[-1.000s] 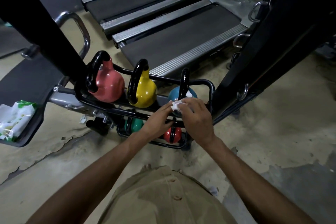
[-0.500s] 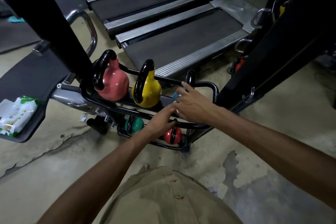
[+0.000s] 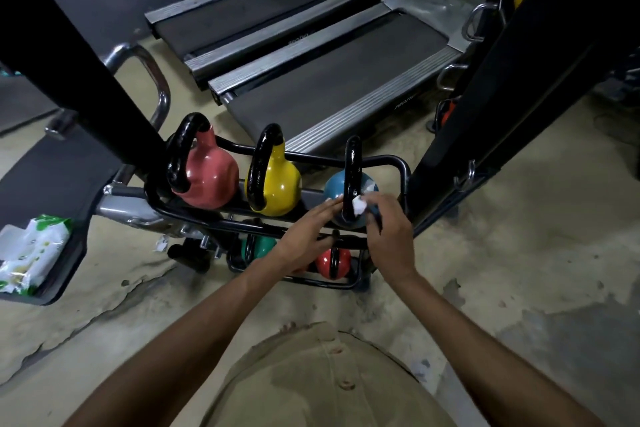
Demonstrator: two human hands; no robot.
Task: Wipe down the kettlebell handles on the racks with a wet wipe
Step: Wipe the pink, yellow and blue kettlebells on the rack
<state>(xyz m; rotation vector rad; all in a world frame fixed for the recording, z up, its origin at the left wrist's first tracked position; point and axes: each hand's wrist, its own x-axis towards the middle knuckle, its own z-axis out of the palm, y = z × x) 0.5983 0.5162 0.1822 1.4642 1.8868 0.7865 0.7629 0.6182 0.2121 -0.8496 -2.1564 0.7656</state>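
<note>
Pinching the wipe against the blue bell's handle, the right grip should sweep upward while the flat-fingered left grip steadies.

Treadmills on cracked floor

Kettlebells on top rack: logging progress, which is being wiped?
The blue kettlebell, rightmost: the right hand holds the wipe against its handle, left hand beside it. The pink kettlebell and yellow kettlebell stand untouched.

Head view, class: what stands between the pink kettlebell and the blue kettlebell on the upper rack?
A yellow kettlebell with a black handle, shown in the head view.
</note>
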